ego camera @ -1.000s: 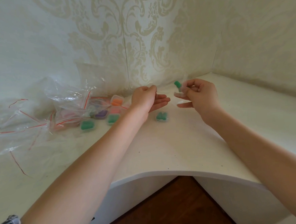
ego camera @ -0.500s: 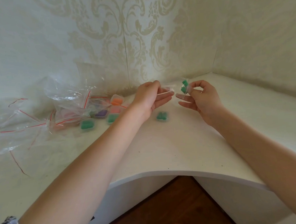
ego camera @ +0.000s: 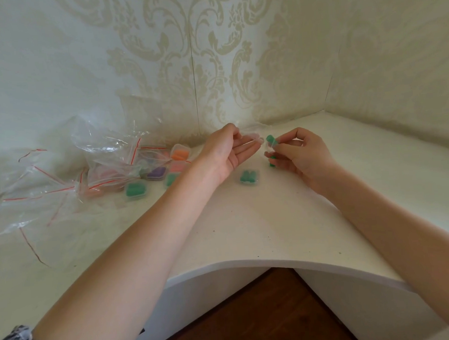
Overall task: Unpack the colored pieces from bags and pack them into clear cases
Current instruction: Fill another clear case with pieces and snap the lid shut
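My right hand [ego camera: 299, 155] pinches green pieces [ego camera: 270, 141] between thumb and fingers; a second green end shows below the fingers. My left hand [ego camera: 230, 150] pinches a small clear bag [ego camera: 252, 134] that stretches toward the right hand. On the white counter under my hands lies a clear case with green pieces [ego camera: 248, 177]. Further left lie more cases: green [ego camera: 135, 189], green [ego camera: 172, 178], purple [ego camera: 157, 172], pink [ego camera: 178, 166] and an open orange one [ego camera: 180, 154].
Crumpled clear zip bags with red strips [ego camera: 63, 183] pile up at the left, some with pink pieces inside. Patterned walls close the corner behind. The counter's curved front edge [ego camera: 249, 263] drops to a brown floor.
The left hand rose and took hold of the clear bag's edge. The right hand moved the green pieces slightly left and down, and the bag now stretches between the hands.
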`<state>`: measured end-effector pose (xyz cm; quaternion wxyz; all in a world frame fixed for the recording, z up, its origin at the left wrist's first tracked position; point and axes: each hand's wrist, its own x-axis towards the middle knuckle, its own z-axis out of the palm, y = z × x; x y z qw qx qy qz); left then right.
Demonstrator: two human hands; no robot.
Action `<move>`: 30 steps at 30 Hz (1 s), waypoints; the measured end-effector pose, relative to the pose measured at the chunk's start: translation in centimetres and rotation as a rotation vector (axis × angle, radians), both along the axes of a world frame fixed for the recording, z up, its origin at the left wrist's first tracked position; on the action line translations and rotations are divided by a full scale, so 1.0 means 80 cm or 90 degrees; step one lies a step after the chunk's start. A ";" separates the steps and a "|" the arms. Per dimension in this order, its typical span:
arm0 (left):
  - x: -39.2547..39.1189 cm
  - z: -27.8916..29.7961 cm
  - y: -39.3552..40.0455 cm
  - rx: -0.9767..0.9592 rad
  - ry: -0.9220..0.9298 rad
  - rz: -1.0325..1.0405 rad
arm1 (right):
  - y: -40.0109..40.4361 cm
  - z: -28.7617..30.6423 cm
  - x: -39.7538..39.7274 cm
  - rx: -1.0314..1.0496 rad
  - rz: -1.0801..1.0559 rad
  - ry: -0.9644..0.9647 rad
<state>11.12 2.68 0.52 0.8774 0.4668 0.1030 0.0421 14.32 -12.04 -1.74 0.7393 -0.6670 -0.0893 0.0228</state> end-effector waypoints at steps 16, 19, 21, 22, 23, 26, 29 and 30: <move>0.000 -0.010 0.045 0.763 -0.131 0.582 | -0.010 0.011 0.004 0.041 -0.056 0.025; 0.001 -0.015 0.047 0.913 -0.080 0.698 | -0.009 0.015 0.001 0.073 -0.019 0.047; -0.001 -0.014 0.048 0.962 -0.108 0.709 | -0.010 0.018 0.000 0.136 0.017 0.084; -0.003 -0.012 0.047 0.975 -0.162 0.691 | -0.011 0.019 -0.001 0.167 0.035 0.101; -0.002 -0.010 0.044 0.969 -0.231 0.666 | -0.011 0.020 -0.002 0.189 0.052 0.110; -0.002 0.001 0.014 0.663 -0.287 0.411 | -0.006 0.024 -0.009 0.202 0.091 0.066; -0.010 0.015 -0.020 0.226 -0.064 0.019 | -0.004 0.027 -0.015 0.205 0.138 -0.034; -0.012 0.017 -0.022 0.133 -0.007 -0.077 | -0.002 0.027 -0.017 0.165 0.142 -0.081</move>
